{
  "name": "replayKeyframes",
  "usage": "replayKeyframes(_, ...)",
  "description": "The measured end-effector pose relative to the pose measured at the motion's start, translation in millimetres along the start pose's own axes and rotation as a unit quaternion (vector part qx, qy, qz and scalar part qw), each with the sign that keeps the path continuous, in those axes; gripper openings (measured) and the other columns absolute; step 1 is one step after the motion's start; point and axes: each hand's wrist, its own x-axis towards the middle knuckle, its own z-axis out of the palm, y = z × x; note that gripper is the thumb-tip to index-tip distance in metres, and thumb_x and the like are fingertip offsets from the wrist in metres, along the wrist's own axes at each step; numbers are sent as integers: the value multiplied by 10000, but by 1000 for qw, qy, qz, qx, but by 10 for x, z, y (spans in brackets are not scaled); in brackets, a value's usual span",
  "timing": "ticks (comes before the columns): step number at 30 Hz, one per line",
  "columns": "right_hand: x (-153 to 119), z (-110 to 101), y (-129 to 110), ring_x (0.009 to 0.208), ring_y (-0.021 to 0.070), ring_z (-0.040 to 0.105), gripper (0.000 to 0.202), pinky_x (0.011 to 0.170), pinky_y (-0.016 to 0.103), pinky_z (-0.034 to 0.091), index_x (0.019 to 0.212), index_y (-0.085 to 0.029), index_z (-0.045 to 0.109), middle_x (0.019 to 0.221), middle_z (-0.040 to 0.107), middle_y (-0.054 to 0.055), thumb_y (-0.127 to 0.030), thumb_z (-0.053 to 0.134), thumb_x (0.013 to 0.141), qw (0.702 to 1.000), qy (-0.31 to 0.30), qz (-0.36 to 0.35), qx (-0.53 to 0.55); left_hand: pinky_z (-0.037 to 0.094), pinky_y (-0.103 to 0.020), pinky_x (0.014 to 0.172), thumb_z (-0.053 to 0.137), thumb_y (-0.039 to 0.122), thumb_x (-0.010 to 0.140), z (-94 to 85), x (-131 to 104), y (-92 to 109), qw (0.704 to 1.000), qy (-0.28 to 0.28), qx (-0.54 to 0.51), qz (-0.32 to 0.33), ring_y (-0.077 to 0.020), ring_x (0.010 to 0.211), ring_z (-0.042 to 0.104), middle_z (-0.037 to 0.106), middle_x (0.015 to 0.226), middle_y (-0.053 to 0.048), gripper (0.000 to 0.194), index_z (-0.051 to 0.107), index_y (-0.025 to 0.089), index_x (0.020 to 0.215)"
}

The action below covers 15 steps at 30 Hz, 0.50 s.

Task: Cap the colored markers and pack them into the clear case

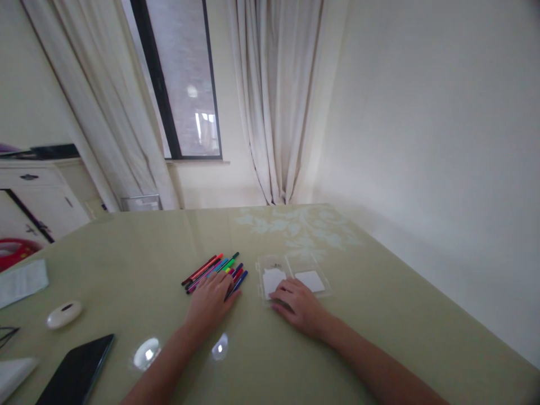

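Observation:
Several coloured pens (pixel 205 270) lie side by side in a loose pile on the green table. My left hand (pixel 213 292) rests on the near part of the pile, fingers spread over the pens. To the right is an open clear plastic case (pixel 328 286) with a white card in each half. My right hand (pixel 301 306) lies over the near middle of the case, its fingers apart and touching the left card (pixel 272 279). The right card (pixel 310 280) is mostly uncovered. Part of the case is hidden under my right hand.
On the left of the table (pixel 139 253) are a dark tablet (pixel 78 371), a white oval object (pixel 64 315), a pale packet (pixel 24 283) and a white item (pixel 14 374). A wall borders the table's right edge.

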Motion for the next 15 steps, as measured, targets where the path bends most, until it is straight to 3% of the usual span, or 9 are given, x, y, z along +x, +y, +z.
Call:
replayKeyframes(4, -13, -17, -34, 1017, 235, 609, 252, 942, 369, 453, 1136, -221, 738, 1064, 704, 86, -371, 577, 1014, 1000, -5, 0, 26, 471, -433, 926, 484, 430, 982, -1, -3, 85, 1000, 4, -19, -4, -304, 1044, 638, 715, 1061, -107, 299, 658, 232, 842)
replayKeyframes(8, 23, -18, -72, 1037, 244, 623, 269, 956, 383, 458, 1070, -207, 736, 1060, 713, 92, -426, 595, 1000, 988, 85, 46, 120, 483, -391, 845, 429, 475, 1006, -18, -25, 200, 993, 25, -111, -36, -266, 920, 660, 722, 927, -83, 370, 651, 229, 838)
replayKeyframes(11, 100, -10, -128, 991, 230, 646, 298, 893, 360, 496, 1113, -212, 693, 1064, 721, 89, -463, 585, 993, 949, 170, 121, 236, 466, -319, 701, 436, 548, 1003, -21, -55, 441, 973, 31, -225, -48, -207, 746, 647, 710, 795, -32, 414, 641, 229, 837)
replayKeyframes(15, 195, 35, -201, 851, 205, 675, 320, 754, 309, 526, 1036, -207, 664, 941, 727, 47, -505, 656, 922, 877, 190, 164, 409, 410, -265, 601, 491, 568, 987, -1, -79, 813, 946, 33, -320, -25, -160, 641, 608, 694, 728, -3, 410, 637, 215, 838)
